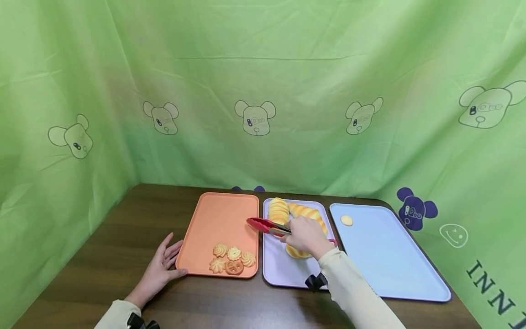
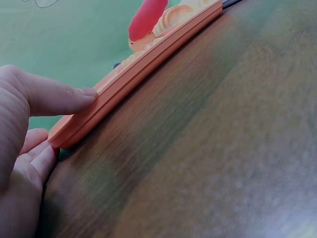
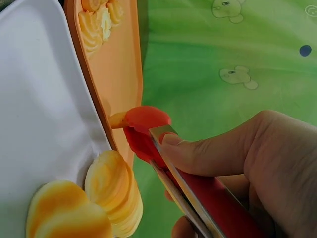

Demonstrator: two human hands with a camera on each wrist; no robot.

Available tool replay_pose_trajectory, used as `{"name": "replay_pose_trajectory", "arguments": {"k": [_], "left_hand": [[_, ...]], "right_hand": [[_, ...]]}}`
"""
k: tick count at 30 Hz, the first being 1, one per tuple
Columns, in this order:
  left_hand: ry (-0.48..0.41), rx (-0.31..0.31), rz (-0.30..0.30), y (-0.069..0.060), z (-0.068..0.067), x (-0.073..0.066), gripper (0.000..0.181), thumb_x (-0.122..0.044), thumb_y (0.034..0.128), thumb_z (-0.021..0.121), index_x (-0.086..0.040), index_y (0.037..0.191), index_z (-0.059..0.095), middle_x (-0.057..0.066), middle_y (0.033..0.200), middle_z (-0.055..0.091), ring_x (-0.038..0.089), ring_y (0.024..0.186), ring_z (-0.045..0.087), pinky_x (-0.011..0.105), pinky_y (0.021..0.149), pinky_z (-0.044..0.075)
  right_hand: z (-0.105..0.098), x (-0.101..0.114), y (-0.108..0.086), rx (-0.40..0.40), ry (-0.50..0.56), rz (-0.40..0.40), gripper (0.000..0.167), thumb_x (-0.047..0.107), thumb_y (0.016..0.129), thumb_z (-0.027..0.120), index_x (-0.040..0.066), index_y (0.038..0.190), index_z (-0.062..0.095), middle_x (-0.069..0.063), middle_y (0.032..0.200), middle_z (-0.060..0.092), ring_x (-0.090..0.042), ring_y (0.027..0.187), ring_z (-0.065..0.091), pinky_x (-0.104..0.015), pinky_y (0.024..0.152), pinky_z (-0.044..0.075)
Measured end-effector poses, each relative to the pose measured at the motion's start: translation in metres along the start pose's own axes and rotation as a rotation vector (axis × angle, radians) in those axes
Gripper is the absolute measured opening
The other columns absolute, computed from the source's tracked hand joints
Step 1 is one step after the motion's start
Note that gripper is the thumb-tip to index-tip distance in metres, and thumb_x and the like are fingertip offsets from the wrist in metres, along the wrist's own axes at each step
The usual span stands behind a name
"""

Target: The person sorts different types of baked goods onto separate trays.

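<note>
Over the orange tray's (image 1: 222, 219) right edge, tongs (image 1: 269, 226) clamped in the right hand (image 1: 306, 235) point just past nine o'clock; cookies (image 1: 234, 253) lie at seven o'clock from the tips, the loosely spread left hand (image 1: 162, 263) at nine.

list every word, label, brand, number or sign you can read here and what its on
"INN": on the green curtain, lower right in the head view; a further letter is cut off.
Winking smiley: a drawn sign on that curtain, no words.
Marks on the outlined bear faces and purple bear: too small to read.
Orange tray, red tongs: no text visible.
</note>
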State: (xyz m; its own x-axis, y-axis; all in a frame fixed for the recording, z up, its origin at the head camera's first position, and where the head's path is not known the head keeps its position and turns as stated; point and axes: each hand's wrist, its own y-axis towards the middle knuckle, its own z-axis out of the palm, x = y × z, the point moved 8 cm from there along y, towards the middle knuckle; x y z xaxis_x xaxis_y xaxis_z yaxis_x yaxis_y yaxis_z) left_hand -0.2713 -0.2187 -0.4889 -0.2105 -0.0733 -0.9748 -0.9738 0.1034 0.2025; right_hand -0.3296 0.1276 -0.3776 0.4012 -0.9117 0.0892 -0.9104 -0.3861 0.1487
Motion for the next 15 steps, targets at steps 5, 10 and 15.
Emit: {"name": "replay_pose_trajectory", "arguments": {"k": [5, 10, 15], "left_hand": [[0.003, 0.002, -0.007, 0.000, 0.001, -0.001, 0.111, 0.019, 0.0753, 0.074, 0.005, 0.156, -0.001, 0.038, 0.151, 0.029, 0.047, 0.136, 0.029, 0.012, 0.095, 0.042], [0.003, 0.004, 0.020, 0.000, 0.001, -0.005, 0.111, 0.020, 0.0754, 0.074, 0.006, 0.155, -0.002, 0.039, 0.150, 0.029, 0.050, 0.136, 0.028, 0.012, 0.094, 0.042], [0.006, 0.003, 0.029, -0.001, 0.001, -0.004, 0.111, 0.020, 0.0750, 0.074, 0.007, 0.155, -0.001, 0.040, 0.149, 0.029, 0.048, 0.134, 0.030, 0.012, 0.095, 0.042]], "right_hand": [[-0.001, -0.005, -0.004, 0.021, 0.053, 0.006, 0.021, 0.031, 0.082, 0.081, 0.013, 0.084, 0.072, 0.001, 0.066, 0.055, -0.019, 0.063, 0.049, -0.038, 0.056, 0.043], [-0.007, -0.015, -0.010, 0.012, 0.083, 0.018, 0.022, 0.031, 0.082, 0.080, 0.013, 0.094, 0.076, 0.001, 0.067, 0.056, -0.018, 0.063, 0.048, -0.034, 0.054, 0.040], [-0.014, -0.027, -0.019, -0.021, 0.094, 0.030, 0.019, 0.030, 0.082, 0.080, 0.015, 0.092, 0.075, 0.003, 0.063, 0.054, -0.017, 0.059, 0.045, -0.033, 0.051, 0.038]]}}
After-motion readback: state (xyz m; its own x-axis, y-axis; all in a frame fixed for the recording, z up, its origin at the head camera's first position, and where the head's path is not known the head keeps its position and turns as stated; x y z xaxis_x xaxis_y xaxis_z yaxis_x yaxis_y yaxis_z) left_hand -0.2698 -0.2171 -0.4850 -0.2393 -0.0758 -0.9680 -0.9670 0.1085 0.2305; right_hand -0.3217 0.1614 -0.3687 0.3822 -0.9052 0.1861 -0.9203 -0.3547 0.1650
